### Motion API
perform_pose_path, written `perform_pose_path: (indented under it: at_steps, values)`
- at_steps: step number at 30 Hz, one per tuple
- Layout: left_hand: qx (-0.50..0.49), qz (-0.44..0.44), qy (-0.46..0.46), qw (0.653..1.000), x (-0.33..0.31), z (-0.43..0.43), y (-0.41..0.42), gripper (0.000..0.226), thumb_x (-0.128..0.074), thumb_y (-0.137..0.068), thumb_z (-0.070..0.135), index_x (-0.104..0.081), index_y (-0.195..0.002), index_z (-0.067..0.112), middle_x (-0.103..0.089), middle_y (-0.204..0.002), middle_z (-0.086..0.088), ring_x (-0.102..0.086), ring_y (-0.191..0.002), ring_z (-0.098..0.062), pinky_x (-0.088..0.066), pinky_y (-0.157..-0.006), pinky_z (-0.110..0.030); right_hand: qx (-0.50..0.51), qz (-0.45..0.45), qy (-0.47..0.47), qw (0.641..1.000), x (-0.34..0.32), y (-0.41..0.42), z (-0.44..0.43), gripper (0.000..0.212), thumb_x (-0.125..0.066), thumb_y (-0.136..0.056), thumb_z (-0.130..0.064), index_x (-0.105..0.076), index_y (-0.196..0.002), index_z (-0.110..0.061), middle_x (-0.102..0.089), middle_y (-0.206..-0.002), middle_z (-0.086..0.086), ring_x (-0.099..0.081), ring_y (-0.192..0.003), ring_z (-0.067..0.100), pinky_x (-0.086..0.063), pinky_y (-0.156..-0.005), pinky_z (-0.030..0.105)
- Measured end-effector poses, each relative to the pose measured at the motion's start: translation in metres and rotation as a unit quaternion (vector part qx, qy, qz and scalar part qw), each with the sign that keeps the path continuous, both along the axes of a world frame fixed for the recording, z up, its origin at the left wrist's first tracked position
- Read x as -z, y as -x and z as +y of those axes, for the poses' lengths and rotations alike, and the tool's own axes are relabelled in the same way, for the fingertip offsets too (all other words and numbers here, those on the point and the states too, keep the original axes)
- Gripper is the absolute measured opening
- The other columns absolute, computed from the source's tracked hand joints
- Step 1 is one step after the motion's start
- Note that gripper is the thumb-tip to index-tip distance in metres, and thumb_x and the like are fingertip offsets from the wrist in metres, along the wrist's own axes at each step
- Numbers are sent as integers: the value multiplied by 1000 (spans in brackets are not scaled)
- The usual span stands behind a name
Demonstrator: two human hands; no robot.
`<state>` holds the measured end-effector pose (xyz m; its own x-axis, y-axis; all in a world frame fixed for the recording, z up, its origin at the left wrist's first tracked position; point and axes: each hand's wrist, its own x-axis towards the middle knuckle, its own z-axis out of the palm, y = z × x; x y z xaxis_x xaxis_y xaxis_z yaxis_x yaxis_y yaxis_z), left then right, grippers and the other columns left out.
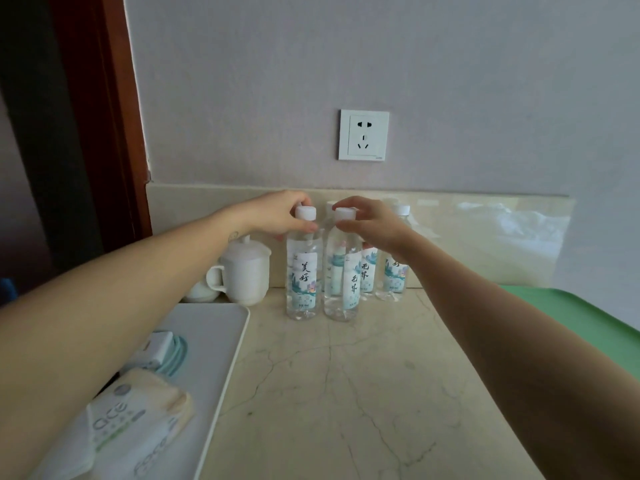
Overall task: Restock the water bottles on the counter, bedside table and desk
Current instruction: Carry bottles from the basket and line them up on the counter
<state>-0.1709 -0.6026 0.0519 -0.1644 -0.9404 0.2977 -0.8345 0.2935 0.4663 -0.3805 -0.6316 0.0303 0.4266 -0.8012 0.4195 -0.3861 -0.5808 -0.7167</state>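
At frame centre, on the cream marble surface (346, 375), the left grip (277, 216) clasps the cap of the left water bottle (303, 271). The right grip (375, 225) clasps that of the right water bottle (341, 282). Spare bottles (394, 275) stand behind, by the lilac wall (242, 98) under a socket (363, 135).

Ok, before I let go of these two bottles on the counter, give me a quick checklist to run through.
1. Left front bottle upright on the counter: ok.
2. Right front bottle upright beside it: ok.
3. White caps on both: ok.
4. Left hand grips the left front bottle at the neck, right hand the right front bottle: ok.
5. Gap between the left front bottle and the lidded cup: ok.
6. Front bottles clear of the back-row bottles: cannot tell, they overlap in this view.
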Motion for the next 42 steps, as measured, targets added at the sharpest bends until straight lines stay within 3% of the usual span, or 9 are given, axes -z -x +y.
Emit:
perform_pose_path:
  at_steps: [6,9,17,25,30,34,38,40,42]
  values:
    - [8,20,-22,1000,-2,0,2,19,-72,-86,32,-56,-96,30,-66,-107,-8,-66,-100,-30,-58,-75,-39,73,24,72,994,3,-6,0,38,-72,-85,-31,-60,-119,-17,-67,-88,4,-64,-69,21,-56,-67,39]
    - [1,16,-29,999,-5,1,0,19,-73,-85,34,-57,-95,32,-66,-107,-7,-66,-94,-24,-59,-72,-34,81,20,78,993,5,-10,1,40,-72,-85,-34,-60,-119,-17,-68,-95,8,-65,-78,24,-57,-75,47]
    - [-8,26,-28,999,-4,5,2,28,-74,-84,32,-60,-105,21,-67,-102,-6,-64,-87,-19,-57,-68,-29,107,59,80,989,6,-15,-1,46,-69,-86,-42,-55,-124,-21,-64,-108,8,-59,-82,22,-55,-79,44]
    - [-2,53,-35,998,-1,15,6,23,-71,-88,25,-55,-104,18,-64,-98,-6,-61,-88,-20,-56,-81,-41,121,62,88,987,7,-20,-5,44,-70,-86,-38,-54,-122,-19,-63,-95,1,-56,-67,14,-48,-64,33]
    - [-35,26,-39,998,3,24,6,74,-80,-76,42,-36,-131,19,-54,-115,0,-56,-107,-19,-51,-88,-37,123,71,90,986,7,-19,-3,50,-71,-85,-42,-52,-126,-20,-54,-80,-8,-53,-62,5,-41,-55,23]
    - [-45,-11,-51,998,13,29,3,95,-84,-71,40,-18,-137,23,-47,-111,2,-52,-95,-13,-46,-76,-28,95,45,74,992,6,-16,1,66,-75,-78,-48,-46,-131,-21,-54,-101,-2,-56,-71,6,-40,-55,20]
    - [-25,-1,-85,996,32,31,0,121,-88,-69,29,7,-145,28,-48,-136,-8,-51,-119,-23,-44,-103,-39,57,111,50,991,14,-5,6,89,-83,-73,-33,-28,-142,-19,-54,-118,10,-56,-87,15,-49,-69,23]
    - [-39,-23,-92,995,41,32,1,130,-87,-71,29,19,-147,24,-55,-124,-3,-57,-106,-19,-47,-91,-29,43,142,38,988,19,0,9,94,-85,-72,-25,-23,-144,-19,-50,-122,12,-56,-89,19,-53,-69,28]
    - [-55,-33,-88,994,48,31,3,134,-85,-73,27,26,-147,19,-61,-111,-3,-62,-92,-17,-49,-79,-26,31,129,27,991,22,2,10,94,-85,-73,-21,-23,-144,-20,-46,-114,8,-58,-78,15,-56,-55,25]
